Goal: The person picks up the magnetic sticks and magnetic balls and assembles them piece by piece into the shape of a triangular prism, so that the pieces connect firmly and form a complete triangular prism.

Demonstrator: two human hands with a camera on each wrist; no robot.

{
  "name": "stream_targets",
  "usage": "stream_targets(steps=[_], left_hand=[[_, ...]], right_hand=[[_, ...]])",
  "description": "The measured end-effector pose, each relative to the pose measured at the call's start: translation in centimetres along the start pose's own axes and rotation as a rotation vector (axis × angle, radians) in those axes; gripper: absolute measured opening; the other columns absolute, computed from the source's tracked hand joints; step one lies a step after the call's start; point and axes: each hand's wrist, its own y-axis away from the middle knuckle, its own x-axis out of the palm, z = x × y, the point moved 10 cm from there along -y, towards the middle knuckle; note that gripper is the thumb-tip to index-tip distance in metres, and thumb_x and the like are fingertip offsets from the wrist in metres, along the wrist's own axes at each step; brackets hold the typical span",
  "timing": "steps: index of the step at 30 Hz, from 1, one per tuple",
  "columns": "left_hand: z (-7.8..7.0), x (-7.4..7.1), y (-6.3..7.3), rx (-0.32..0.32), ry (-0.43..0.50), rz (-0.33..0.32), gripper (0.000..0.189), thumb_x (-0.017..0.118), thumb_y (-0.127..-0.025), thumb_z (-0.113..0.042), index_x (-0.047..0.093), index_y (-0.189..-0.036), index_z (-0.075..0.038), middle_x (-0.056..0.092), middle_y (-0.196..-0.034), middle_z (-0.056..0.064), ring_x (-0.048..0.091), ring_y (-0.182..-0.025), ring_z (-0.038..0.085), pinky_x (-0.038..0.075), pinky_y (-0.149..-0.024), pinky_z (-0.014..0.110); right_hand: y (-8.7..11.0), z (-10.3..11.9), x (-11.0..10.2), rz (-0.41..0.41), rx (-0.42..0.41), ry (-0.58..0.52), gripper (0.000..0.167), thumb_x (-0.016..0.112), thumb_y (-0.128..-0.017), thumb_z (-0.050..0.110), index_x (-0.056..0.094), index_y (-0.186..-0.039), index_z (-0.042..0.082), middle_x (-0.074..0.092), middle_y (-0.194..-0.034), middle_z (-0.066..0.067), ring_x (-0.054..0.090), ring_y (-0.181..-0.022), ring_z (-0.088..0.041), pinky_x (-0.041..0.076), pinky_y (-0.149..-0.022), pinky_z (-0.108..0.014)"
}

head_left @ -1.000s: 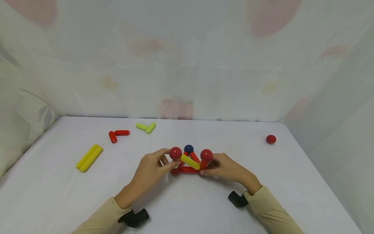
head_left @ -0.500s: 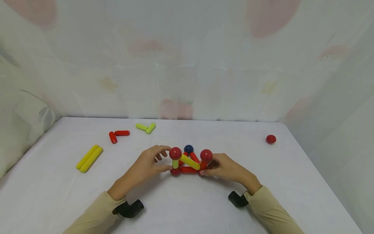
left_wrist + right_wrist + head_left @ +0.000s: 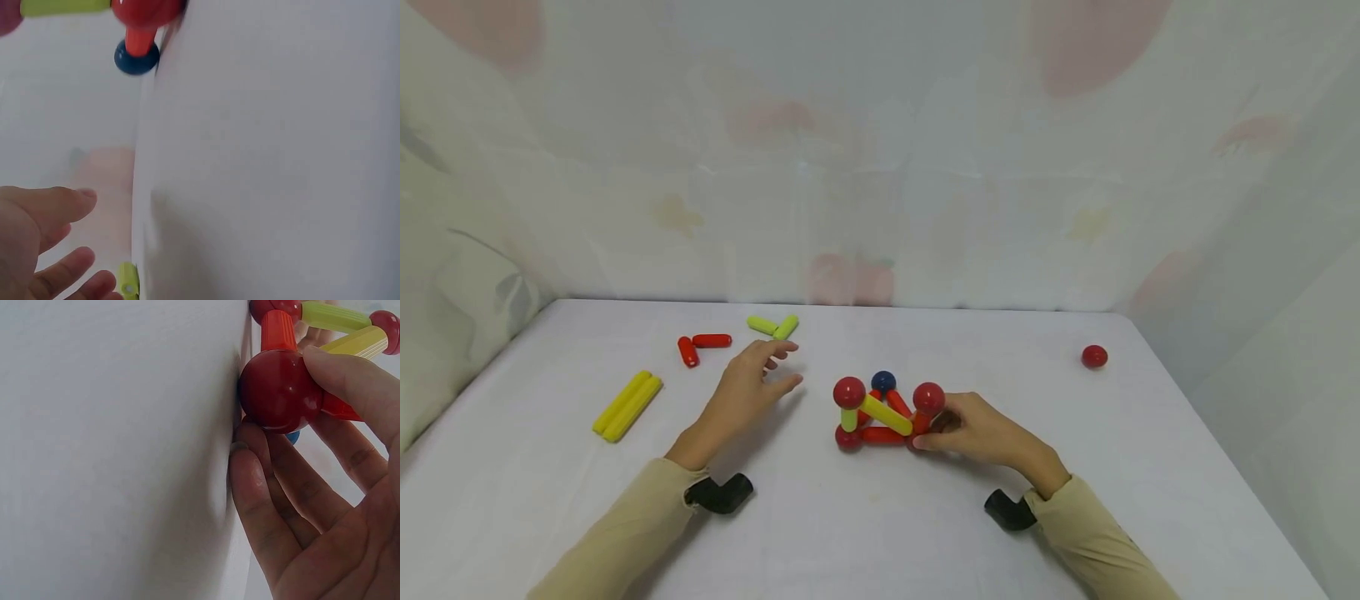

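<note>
A toy frame of rods and balls stands mid-table. Its base joins red rods (image 3: pixel 883 435) to red balls and a dark blue ball (image 3: pixel 883 382) at the back. Two raised red balls top it, the left one (image 3: pixel 849 392) on a light green rod (image 3: pixel 848 419). A yellow rod (image 3: pixel 887 415) slants down from it to the right. My right hand (image 3: pixel 981 429) grips the frame's right corner, thumb on the lower red ball (image 3: pixel 280 392) and fingers behind. My left hand (image 3: pixel 737 396), fingers spread and holding nothing, hovers left of the frame, near two loose light green rods (image 3: pixel 762 325).
Two short red rods (image 3: pixel 712 341) lie at the back left of the white-covered table (image 3: pixel 880 533). Nearer the left edge, two long yellow rods (image 3: pixel 628 406) sit side by side. One loose red ball (image 3: pixel 1094 357) is at the far right. A patterned cloth (image 3: pixel 880 167) hangs behind.
My left hand has let go of the frame's left side and moved left and back toward the loose light green rods. The right hand keeps its grip; the frame stays in place.
</note>
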Motion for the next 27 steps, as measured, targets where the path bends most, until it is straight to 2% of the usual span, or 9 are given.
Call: stream_targets(steps=[5, 14, 21, 27], left_hand=[[0.6, -0.8, -1.2, 0.018, 0.008, -0.071, 0.046, 0.074, -0.088, -0.013, 0.058, -0.131, -0.003, 0.062, -0.118, 0.022, 0.061, -0.102, 0.036, 0.054, -0.088, 0.050], [1.6, -1.0, -3.0, -0.014, -0.004, -0.103, 0.043, 0.072, -0.090, -0.014, 0.060, -0.129, -0.002, 0.062, -0.117, 0.022, 0.059, -0.103, 0.036, 0.052, -0.088, 0.048], [2.4, -0.7, -4.0, -0.065, -0.010, -0.066, 0.042, 0.069, -0.093, -0.016, 0.059, -0.131, -0.004, 0.060, -0.119, 0.021, 0.057, -0.107, 0.036, 0.052, -0.092, 0.049], [2.5, -0.4, -5.0, -0.076, -0.055, -0.040, 0.042, 0.069, -0.092, -0.014, 0.059, -0.131, -0.002, 0.061, -0.116, 0.023, 0.056, -0.103, 0.035, 0.051, -0.092, 0.048]], right_hand=[[0.1, -0.2, 0.0, -0.002, 0.002, -0.003, 0.032, 0.077, -0.087, 0.027, 0.068, -0.115, 0.015, 0.072, -0.099, 0.003, 0.065, -0.089, -0.014, 0.054, -0.079, -0.025], [0.1, -0.1, 0.0, 0.000, -0.009, 0.006, 0.031, 0.076, -0.087, 0.027, 0.068, -0.114, 0.015, 0.071, -0.098, 0.004, 0.065, -0.088, -0.014, 0.054, -0.078, -0.025], [0.2, 0.2, -0.1, -0.005, -0.023, 0.016, 0.030, 0.077, -0.087, 0.026, 0.068, -0.114, 0.016, 0.072, -0.097, 0.004, 0.066, -0.087, -0.013, 0.054, -0.079, -0.024], [0.2, 0.1, 0.0, -0.002, -0.022, 0.011, 0.030, 0.077, -0.087, 0.026, 0.068, -0.114, 0.016, 0.072, -0.098, 0.004, 0.066, -0.087, -0.013, 0.054, -0.079, -0.024]])
